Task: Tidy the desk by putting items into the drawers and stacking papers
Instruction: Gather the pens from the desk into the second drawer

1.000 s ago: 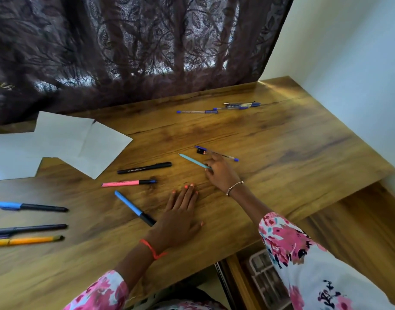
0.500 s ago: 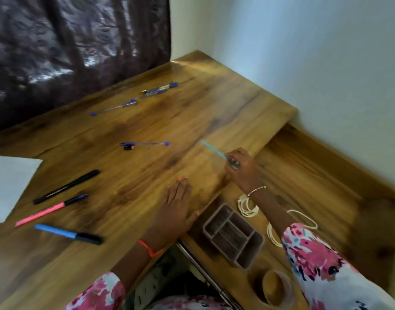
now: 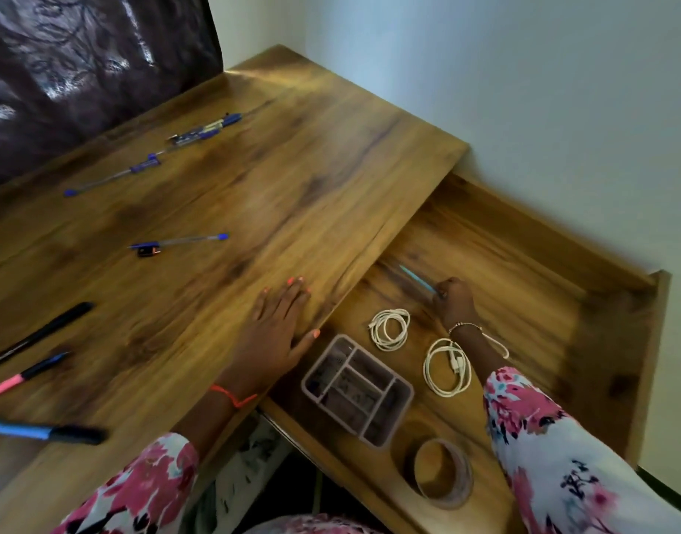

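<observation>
Pen first: the light-blue pen [image 3: 417, 278] is in your right hand [image 3: 455, 302], fingers pinched round its near end, tip pointing away from you, low over the floor of the open drawer [image 3: 523, 233]. The blur makes it hard to say whether it touches the wood yet. You haven't let go, so by my read this one is mid-placement, not done.

Just beside your wrist lie two coiled white cables, one [image 3: 374, 333] nearer the bench edge and one [image 3: 456, 366] partly under your forearm. Closer to you sit the divided organiser tray [image 3: 385, 367] and, nearest of all, the tape roll [image 3: 460, 483].

Your left hand [image 3: 277, 333] rests flat on the bench [image 3: 331, 167], fingers straight and holding nothing, thumb out at the edge above the drawer.

Plenty is left up there: a clear blue pen [image 3: 181, 240] with a small dark item [image 3: 148, 250] touching it, a cluster of blue pens [image 3: 200, 129] by the curtain, another blue pen [image 3: 111, 178] near them, then the black marker [image 3: 42, 333], pink pen [image 3: 19, 379] and blue marker [image 3: 34, 431] at the left. No papers show in this view, so I can't judge the stacking. Early days, I'd say.
</observation>
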`<state>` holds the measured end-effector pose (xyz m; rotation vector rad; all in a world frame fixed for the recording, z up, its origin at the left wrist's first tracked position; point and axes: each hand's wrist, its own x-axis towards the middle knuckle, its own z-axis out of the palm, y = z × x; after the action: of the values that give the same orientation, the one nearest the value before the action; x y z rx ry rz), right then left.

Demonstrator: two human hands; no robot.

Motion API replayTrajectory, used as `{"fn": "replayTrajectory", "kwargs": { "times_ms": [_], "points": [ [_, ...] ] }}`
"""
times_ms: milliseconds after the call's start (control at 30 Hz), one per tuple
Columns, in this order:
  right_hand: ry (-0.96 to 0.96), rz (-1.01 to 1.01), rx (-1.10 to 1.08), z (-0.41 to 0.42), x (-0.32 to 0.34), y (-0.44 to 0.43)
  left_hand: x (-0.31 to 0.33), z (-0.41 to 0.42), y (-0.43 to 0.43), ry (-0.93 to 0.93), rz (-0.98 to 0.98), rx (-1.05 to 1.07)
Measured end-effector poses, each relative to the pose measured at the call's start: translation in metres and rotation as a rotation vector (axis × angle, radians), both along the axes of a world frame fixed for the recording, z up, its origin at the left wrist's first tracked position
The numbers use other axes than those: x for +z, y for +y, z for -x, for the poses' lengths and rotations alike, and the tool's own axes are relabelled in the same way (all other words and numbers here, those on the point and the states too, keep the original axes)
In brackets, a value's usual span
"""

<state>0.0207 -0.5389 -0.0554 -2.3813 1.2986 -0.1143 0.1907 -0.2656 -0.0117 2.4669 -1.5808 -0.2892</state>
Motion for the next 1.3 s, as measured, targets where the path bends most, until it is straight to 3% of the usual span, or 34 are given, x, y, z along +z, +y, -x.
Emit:
{"fn": "replayTrajectory", "kwargs": {
  "times_ms": [167,700,767,933,1167,1300],
  "points": [
    [0.117,-0.017,0.050,-0.012,-0.018,-0.018,-0.001,-0.001,0.000,0.012,-0.007,0.012],
    [0.140,0.016,-0.030,-0.017,-0.014,-0.016,-0.001,-0.003,0.000,0.047,0.018,0.017],
    [0.034,0.106,-0.068,-0.020,-0.007,-0.013,-0.001,-0.002,0.000,0.044,0.019,0.014],
    [-0.454,0.334,-0.141,-0.053,0.029,0.004,0.002,-0.002,0.000,0.076,0.056,0.012],
    [-0.678,0.174,0.237,-0.158,0.078,0.056,0.006,-0.007,0.009,0.238,0.163,0.055],
    [-0.620,0.157,0.660,-0.219,0.093,0.115,0.002,-0.017,0.034,0.131,0.232,0.201]
  ]
}}
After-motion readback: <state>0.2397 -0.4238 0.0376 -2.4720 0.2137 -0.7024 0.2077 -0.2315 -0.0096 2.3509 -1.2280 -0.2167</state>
